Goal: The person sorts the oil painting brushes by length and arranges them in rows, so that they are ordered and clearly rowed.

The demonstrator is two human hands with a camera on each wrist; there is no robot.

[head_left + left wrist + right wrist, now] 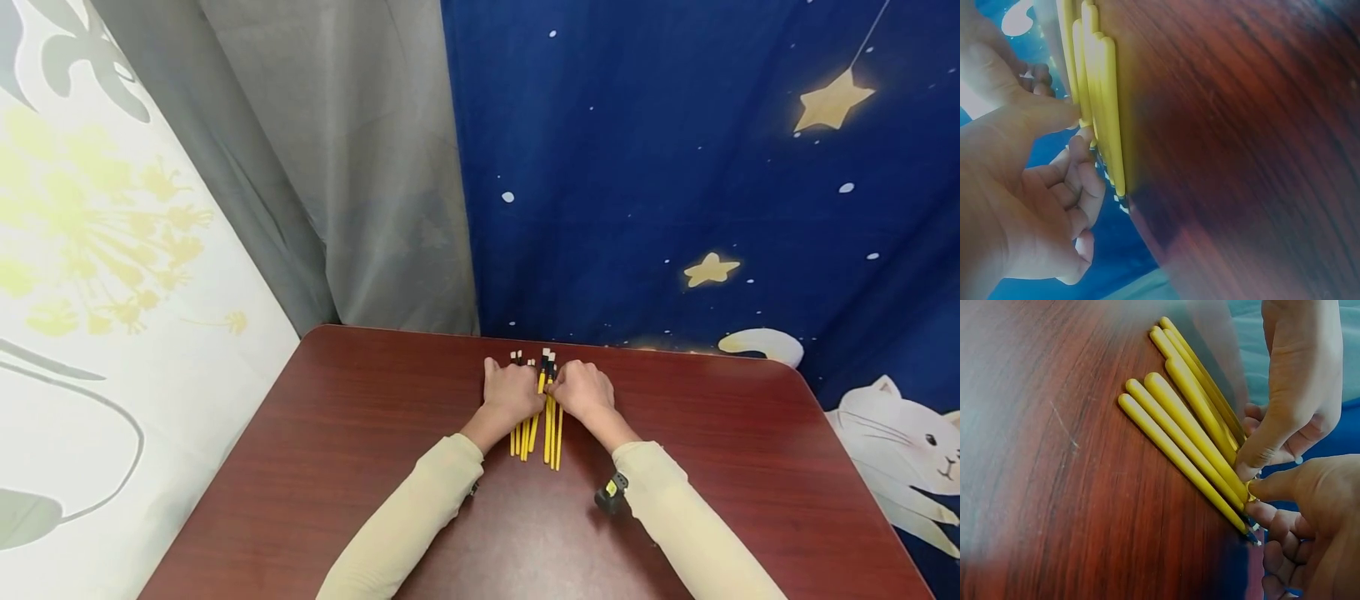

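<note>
Cream sleeves point(412, 510) reach over the counter point(360, 400). The left hand point(512, 393) and right hand point(583, 388), similarly near, pinch yellow-handled paintbrushes point(547, 433) whose long axes run forward, bristles point(546, 352) farthest.

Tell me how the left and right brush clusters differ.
The left cluster is covered mid-length by the left hand; the right cluster has its handles mostly exposed. The right cluster's handle ends sit slightly lower in the head view than the left cluster's. Shared: yellow handles, pale tips, both on the reddish table.
</note>
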